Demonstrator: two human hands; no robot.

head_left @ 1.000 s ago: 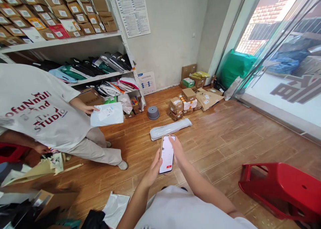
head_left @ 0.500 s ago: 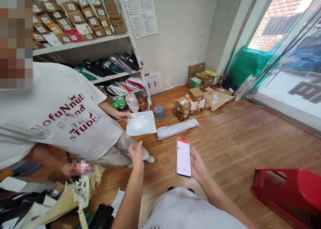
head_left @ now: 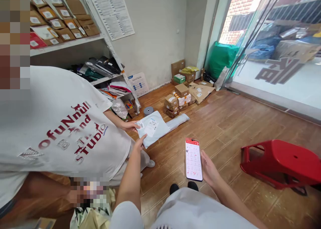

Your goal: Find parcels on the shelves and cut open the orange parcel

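My left hand (head_left: 139, 144) reaches forward and closes its fingers on the near edge of a pale blue mailer bag (head_left: 153, 131) with white labels. A person in a white printed T-shirt (head_left: 57, 128) stands at my left and holds the bag's far edge with one hand (head_left: 130, 125). My right hand (head_left: 208, 164) holds a phone (head_left: 193, 159) upright in its palm, the red and white screen facing me. My white shirt fills the bottom of the view.
A red plastic stool (head_left: 281, 162) lies on the wooden floor at the right. A long grey parcel (head_left: 178, 120), a grey roll (head_left: 148, 110) and stacked cartons (head_left: 179, 98) sit ahead. Shelves (head_left: 67, 43) full of parcels stand at the left. A glass door (head_left: 271, 48) is on the right.
The other person brought the pale blue bag toward me. My left hand left the phone, reached out and took hold of the bag's edge. The phone stays in my right hand.
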